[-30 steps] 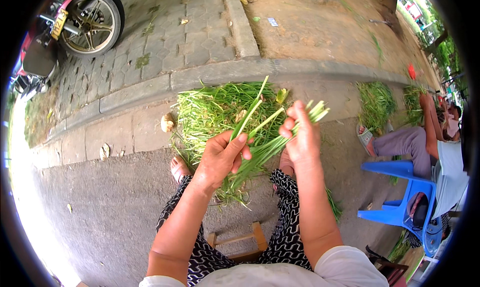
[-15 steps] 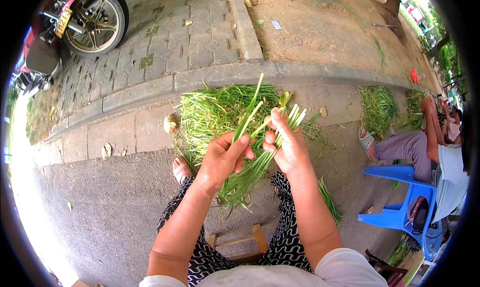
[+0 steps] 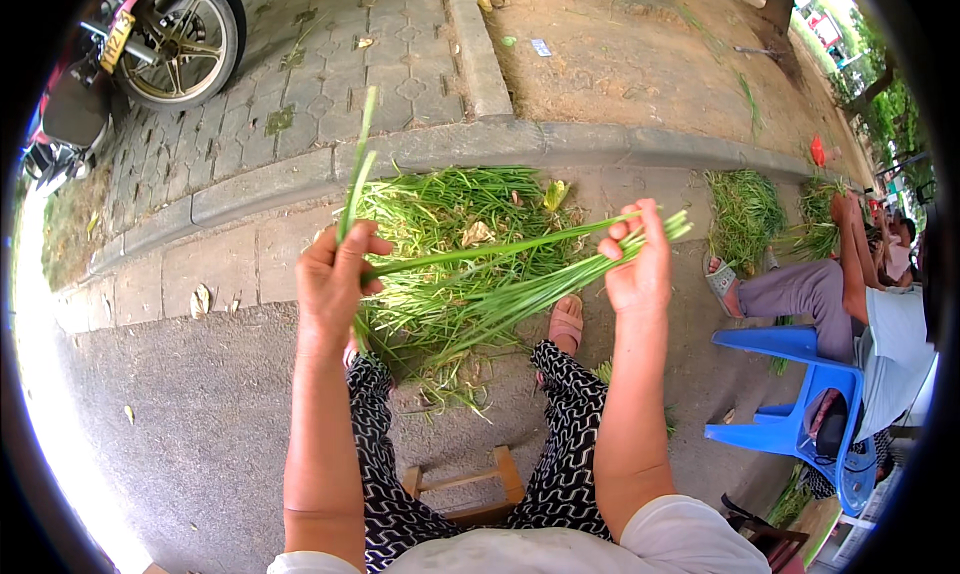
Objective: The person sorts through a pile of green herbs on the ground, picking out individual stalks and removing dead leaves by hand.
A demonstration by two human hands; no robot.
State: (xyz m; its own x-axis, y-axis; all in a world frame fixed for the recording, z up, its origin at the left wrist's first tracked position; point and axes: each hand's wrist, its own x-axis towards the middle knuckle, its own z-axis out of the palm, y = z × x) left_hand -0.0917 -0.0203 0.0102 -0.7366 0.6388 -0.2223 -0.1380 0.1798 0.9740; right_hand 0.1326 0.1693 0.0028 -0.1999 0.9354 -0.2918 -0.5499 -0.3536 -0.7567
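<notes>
My left hand is closed, its thumb and fingers pinching a few long green stalks that stick up past the hand. Across to the right, my right hand grips a thin bundle of chive-like green stalks, their pale ends beyond the fingers and their leafy ends trailing down to the left. One longer stalk spans the gap between both hands. Under them a heap of loose green stalks lies on the ground, with some yellowed leaves on top.
A raised curb runs behind the heap. My sandalled foot is beside it, and a low wooden stool is beneath me. At right, a person sits by a blue plastic chair and another green heap. A motorcycle stands far left.
My hands have moved apart, left hand leftward and right hand rightward, each keeping stalks. A stalk now stretches between them. The view has shifted slightly.
</notes>
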